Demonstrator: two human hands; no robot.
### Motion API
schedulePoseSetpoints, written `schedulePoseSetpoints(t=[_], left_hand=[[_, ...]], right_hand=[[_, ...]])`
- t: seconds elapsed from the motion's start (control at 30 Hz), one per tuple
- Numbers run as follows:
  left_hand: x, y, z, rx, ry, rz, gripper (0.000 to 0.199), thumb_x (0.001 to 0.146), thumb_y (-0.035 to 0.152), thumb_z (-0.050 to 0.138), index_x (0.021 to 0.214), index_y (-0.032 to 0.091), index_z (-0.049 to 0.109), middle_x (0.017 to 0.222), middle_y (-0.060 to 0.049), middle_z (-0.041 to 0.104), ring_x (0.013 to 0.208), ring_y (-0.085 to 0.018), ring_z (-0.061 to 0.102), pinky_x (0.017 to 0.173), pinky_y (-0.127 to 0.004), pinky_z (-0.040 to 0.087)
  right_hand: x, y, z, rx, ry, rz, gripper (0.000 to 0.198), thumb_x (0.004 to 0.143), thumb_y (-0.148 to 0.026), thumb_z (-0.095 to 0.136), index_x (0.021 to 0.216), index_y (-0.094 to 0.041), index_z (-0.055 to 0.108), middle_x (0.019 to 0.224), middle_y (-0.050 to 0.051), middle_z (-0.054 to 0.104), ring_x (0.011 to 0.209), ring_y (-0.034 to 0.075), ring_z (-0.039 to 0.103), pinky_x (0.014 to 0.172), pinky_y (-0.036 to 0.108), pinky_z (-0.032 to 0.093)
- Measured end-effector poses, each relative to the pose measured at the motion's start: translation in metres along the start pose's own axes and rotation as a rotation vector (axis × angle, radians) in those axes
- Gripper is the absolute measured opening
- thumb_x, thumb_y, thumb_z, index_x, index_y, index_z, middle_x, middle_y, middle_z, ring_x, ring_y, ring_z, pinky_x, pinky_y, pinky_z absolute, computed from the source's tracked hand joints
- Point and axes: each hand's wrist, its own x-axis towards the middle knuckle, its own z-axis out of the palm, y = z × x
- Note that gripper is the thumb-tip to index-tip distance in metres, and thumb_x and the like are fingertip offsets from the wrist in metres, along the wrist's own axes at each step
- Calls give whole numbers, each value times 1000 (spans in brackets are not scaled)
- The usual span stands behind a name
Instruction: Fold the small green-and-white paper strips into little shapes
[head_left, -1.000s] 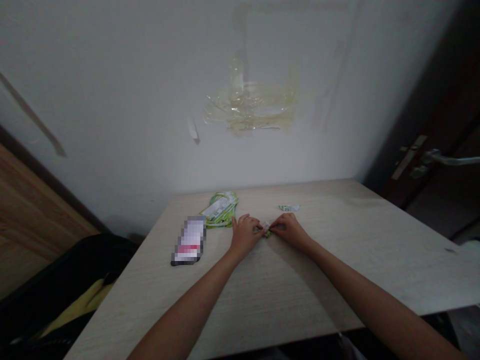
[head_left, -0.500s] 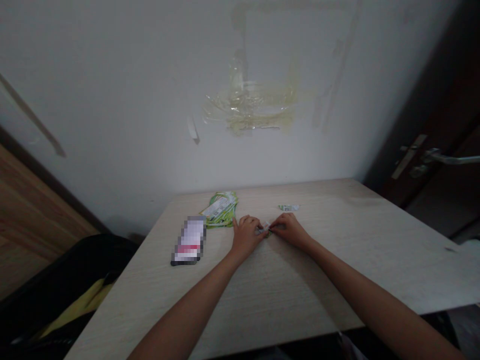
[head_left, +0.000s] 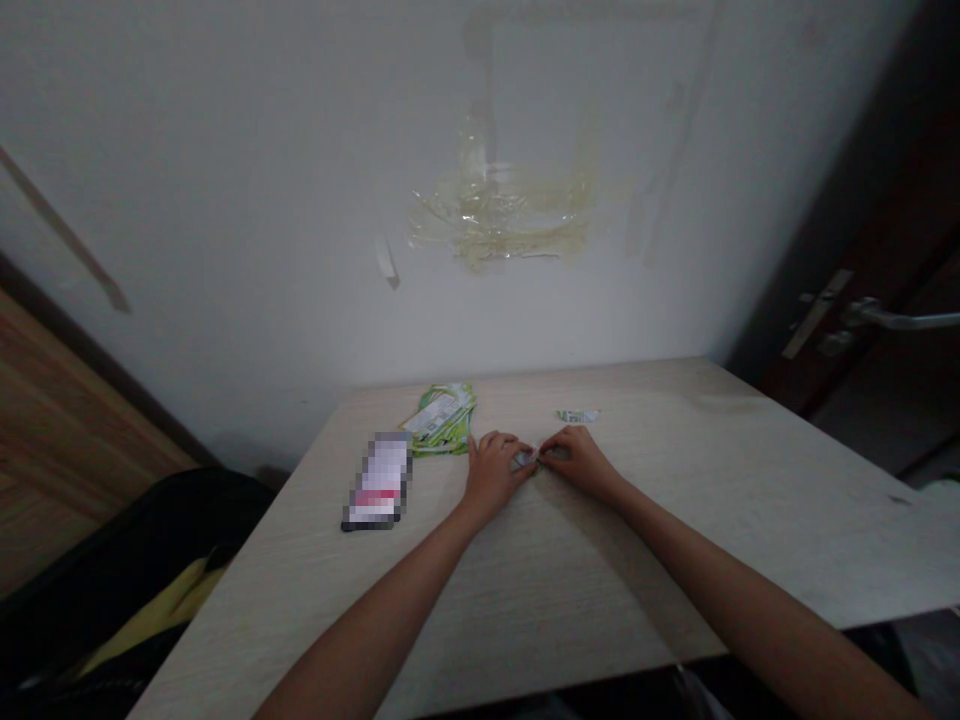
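Both hands meet low over the table, around a small whitish piece (head_left: 525, 457) that looks like paper or wrapper; most of it is hidden by fingers. My left hand (head_left: 495, 470) pinches its left side between thumb and fingers. From the right, my right hand (head_left: 577, 456) has thumb and forefinger closed at the piece's other end. Just beyond the right hand lies a narrow green-and-white printed scrap (head_left: 578, 415). Left of my left hand, close to its fingers, is a flat green printed packet (head_left: 442, 420) with a white label.
A phone-like slab (head_left: 379, 482), its screen blurred out, lies on the pale wooden table (head_left: 570, 600) at left. The wall (head_left: 300, 250) with old tape rises behind the table. A dark bag (head_left: 150, 540) with something yellow stands left; a door handle (head_left: 900, 318) is at right.
The fingers of both hands have shifted slightly around the small piece, and its visible part looks a little different. The packet, scrap and phone-like slab stay put.
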Motion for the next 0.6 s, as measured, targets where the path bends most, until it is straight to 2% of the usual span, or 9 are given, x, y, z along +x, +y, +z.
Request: schedulePoseSetpoints(t=[0.23, 0.43, 0.6], left_hand=[[-2, -1, 3, 42, 9, 11, 27, 91, 51, 56, 107, 36, 72, 127, 0, 63, 133, -27, 40, 116, -62, 8], [-2, 1, 3, 75, -8, -15, 28, 90, 50, 58, 113, 39, 70, 131, -1, 60, 136, -28, 37, 117, -62, 7], [-3, 2, 1, 170, 17, 53, 31, 91, 51, 54, 115, 39, 71, 139, -4, 56, 139, -32, 35, 118, -63, 5]], right_hand=[[-1, 0, 0, -15, 10, 26, 16, 79, -35, 72, 86, -23, 79, 89, 9, 70, 96, 26, 61, 91, 39, 44], [0, 2, 0, -32, -18, 13, 14, 80, -31, 71, 88, -23, 79, 90, 8, 70, 96, 24, 61, 92, 39, 43], [2, 4, -2, -36, -33, -7, 13, 81, -26, 68, 89, -23, 78, 90, 7, 70, 95, 23, 61, 92, 38, 43]])
